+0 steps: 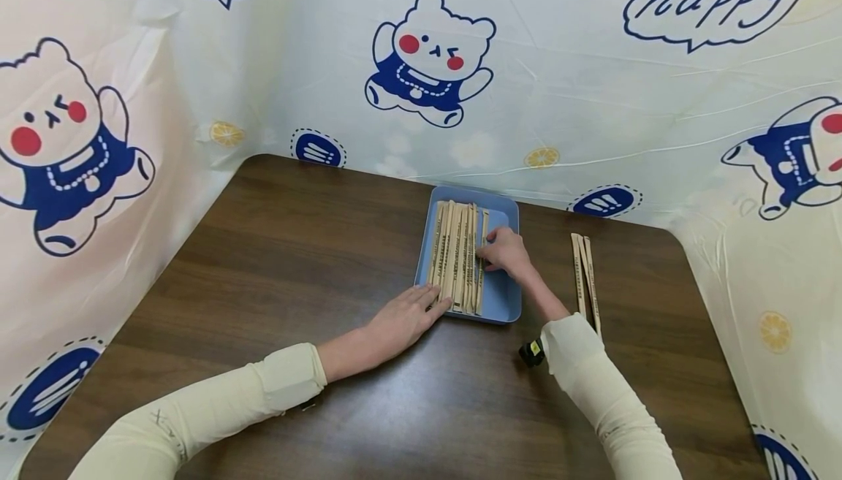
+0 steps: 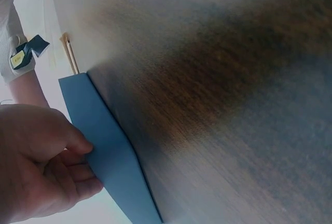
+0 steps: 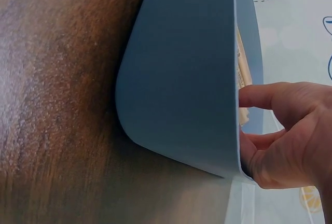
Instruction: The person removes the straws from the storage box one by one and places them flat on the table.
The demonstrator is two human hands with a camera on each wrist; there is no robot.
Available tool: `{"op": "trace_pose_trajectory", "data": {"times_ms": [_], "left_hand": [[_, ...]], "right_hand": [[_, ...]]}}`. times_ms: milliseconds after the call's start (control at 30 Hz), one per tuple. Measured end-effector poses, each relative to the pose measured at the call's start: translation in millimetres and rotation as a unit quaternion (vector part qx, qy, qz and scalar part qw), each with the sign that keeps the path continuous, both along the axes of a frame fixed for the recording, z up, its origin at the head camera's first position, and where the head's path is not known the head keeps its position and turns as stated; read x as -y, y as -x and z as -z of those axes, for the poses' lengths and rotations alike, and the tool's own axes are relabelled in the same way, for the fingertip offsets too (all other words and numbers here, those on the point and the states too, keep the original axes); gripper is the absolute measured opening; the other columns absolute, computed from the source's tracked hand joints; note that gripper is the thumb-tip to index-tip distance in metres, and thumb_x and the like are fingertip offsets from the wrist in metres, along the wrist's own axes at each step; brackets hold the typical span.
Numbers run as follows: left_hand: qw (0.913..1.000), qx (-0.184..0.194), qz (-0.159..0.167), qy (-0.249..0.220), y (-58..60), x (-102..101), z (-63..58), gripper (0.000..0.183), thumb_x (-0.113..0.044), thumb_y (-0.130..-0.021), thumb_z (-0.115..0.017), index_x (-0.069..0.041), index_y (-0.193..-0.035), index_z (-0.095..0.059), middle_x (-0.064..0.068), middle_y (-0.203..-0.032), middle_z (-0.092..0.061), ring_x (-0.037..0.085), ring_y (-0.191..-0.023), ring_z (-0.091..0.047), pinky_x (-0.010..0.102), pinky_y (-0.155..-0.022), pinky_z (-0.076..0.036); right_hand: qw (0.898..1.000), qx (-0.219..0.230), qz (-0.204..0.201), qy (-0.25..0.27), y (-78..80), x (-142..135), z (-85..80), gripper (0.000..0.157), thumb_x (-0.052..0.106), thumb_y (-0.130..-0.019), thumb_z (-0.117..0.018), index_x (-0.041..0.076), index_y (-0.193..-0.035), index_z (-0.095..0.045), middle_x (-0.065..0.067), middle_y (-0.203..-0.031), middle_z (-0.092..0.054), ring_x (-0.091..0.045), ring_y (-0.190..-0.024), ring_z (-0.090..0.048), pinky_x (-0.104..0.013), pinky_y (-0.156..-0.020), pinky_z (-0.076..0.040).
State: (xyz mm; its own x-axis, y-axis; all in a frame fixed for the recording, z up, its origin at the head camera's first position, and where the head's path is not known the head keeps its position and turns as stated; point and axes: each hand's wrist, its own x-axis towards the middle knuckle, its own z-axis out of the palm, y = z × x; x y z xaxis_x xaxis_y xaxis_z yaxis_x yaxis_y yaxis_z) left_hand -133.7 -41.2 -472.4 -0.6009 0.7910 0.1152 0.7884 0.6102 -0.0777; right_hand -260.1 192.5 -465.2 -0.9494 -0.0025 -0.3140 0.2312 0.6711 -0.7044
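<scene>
A blue tray (image 1: pixel 505 297) holds a row of long, thin, paper-wrapped chopsticks (image 1: pixel 454 253) with printed wrappers. My right hand (image 1: pixel 506 252) reaches over the tray's right side, and its fingertips pinch a wrapped pair at the right of the row. In the right wrist view, the fingers of that hand (image 3: pixel 293 125) go behind the tray wall (image 3: pixel 181 73), partly hidden. My left hand (image 1: pixel 409 315) rests on the tray's near-left corner, with fingers extended over the rim by the chopstick ends. The left wrist view shows its fingertips (image 2: pixel 89 185) against the tray wall (image 2: pixel 109 136).
More wrapped chopsticks (image 1: pixel 584 275) lie on the brown wooden table (image 1: pixel 316 246), right of the tray, partly behind my right sleeve (image 1: pixel 579 348). A black device (image 1: pixel 531 353) sits at the right wrist. A patterned cloth (image 1: pixel 559 85) hangs round the table's back and sides.
</scene>
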Motion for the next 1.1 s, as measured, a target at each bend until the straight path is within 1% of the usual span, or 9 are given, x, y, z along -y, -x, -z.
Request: {"op": "trace_pose_trajectory", "data": {"times_ms": [167, 300, 467, 600, 733, 867, 967, 1100], "left_hand": [[1.0000, -0.002, 0.000, 0.001, 0.2, 0, 0.0, 0.046, -0.002, -0.098, -0.060, -0.005, -0.144, -0.053, 0.023, -0.141, -0.053, 0.032, -0.131, -0.051, 0.040, -0.110, -0.041], [1.0000, -0.008, 0.002, 0.001, 0.4, 0, 0.6, 0.046, -0.001, -0.098, -0.060, -0.006, -0.144, -0.053, 0.022, -0.140, -0.053, 0.032, -0.131, -0.051, 0.040, -0.109, -0.042], [1.0000, -0.010, 0.002, -0.001, 0.5, 0, 1.2, 0.047, -0.001, -0.098, -0.061, -0.005, -0.144, -0.053, 0.022, -0.140, -0.054, 0.032, -0.130, -0.052, 0.040, -0.109, -0.042], [1.0000, -0.008, -0.001, 0.000, 0.0, 1, 2.3, 0.047, 0.000, -0.097, -0.061, -0.005, -0.144, -0.053, 0.022, -0.140, -0.054, 0.032, -0.130, -0.052, 0.041, -0.109, -0.042], [1.0000, -0.005, -0.002, 0.006, -0.7, 1, 1.4, 0.049, 0.001, -0.096, -0.061, -0.005, -0.144, -0.053, 0.022, -0.140, -0.053, 0.033, -0.131, -0.051, 0.041, -0.109, -0.041], [0.9999, -0.001, -0.003, 0.013, -1.4, 0, 0.8, 0.050, 0.001, -0.096, -0.062, -0.006, -0.145, -0.051, 0.022, -0.142, -0.052, 0.032, -0.132, -0.050, 0.040, -0.110, -0.041], [0.9998, -0.005, -0.003, 0.017, -1.3, 0, 0.4, 0.051, 0.001, -0.096, -0.062, -0.006, -0.146, -0.051, 0.022, -0.141, -0.052, 0.032, -0.132, -0.050, 0.040, -0.110, -0.041], [0.9998, -0.004, -0.005, 0.021, -1.1, 0, -0.7, 0.052, 0.001, -0.097, -0.062, -0.007, -0.146, -0.050, 0.021, -0.142, -0.052, 0.031, -0.133, -0.049, 0.039, -0.111, -0.040]], "right_hand": [[1.000, -0.009, -0.009, -0.023, -0.4, 0, -2.2, 0.039, 0.005, -0.086, -0.066, -0.009, -0.120, -0.055, -0.027, -0.107, -0.063, -0.024, -0.062, -0.072, -0.034, -0.060, -0.061], [0.999, 0.000, -0.009, -0.032, 0.5, -2, -1.2, 0.038, 0.008, -0.087, -0.068, -0.006, -0.120, -0.055, -0.024, -0.107, -0.063, -0.022, -0.062, -0.071, -0.033, -0.060, -0.061], [1.000, 0.022, -0.006, -0.008, 0.3, -6, -4.3, 0.042, 0.008, -0.089, -0.066, -0.006, -0.126, -0.053, -0.025, -0.114, -0.060, -0.024, -0.071, -0.071, -0.032, -0.061, -0.061], [0.999, 0.036, 0.003, 0.017, 0.1, -8, -12.9, 0.043, 0.006, -0.090, -0.064, -0.004, -0.130, -0.053, -0.024, -0.111, -0.059, -0.026, -0.076, -0.070, -0.034, -0.066, -0.062], [0.999, 0.034, 0.010, 0.032, -2.1, -15, -23.1, 0.044, 0.004, -0.090, -0.060, -0.003, -0.132, -0.053, -0.022, -0.106, -0.061, -0.025, -0.073, -0.068, -0.037, -0.069, -0.062], [0.999, 0.026, 0.004, 0.036, -8.6, -24, -30.0, 0.047, 0.004, -0.089, -0.057, -0.002, -0.136, -0.052, -0.020, -0.105, -0.060, -0.023, -0.071, -0.067, -0.036, -0.068, -0.061], [0.998, 0.029, 0.002, 0.047, -14.8, -32, -33.7, 0.049, 0.005, -0.091, -0.057, -0.001, -0.139, -0.049, -0.019, -0.109, -0.060, -0.025, -0.075, -0.068, -0.036, -0.071, -0.061], [0.998, 0.028, 0.004, 0.062, -20.1, -43, -38.3, 0.050, 0.005, -0.093, -0.057, -0.002, -0.141, -0.047, -0.023, -0.117, -0.060, -0.028, -0.082, -0.069, -0.040, -0.077, -0.060]]}}
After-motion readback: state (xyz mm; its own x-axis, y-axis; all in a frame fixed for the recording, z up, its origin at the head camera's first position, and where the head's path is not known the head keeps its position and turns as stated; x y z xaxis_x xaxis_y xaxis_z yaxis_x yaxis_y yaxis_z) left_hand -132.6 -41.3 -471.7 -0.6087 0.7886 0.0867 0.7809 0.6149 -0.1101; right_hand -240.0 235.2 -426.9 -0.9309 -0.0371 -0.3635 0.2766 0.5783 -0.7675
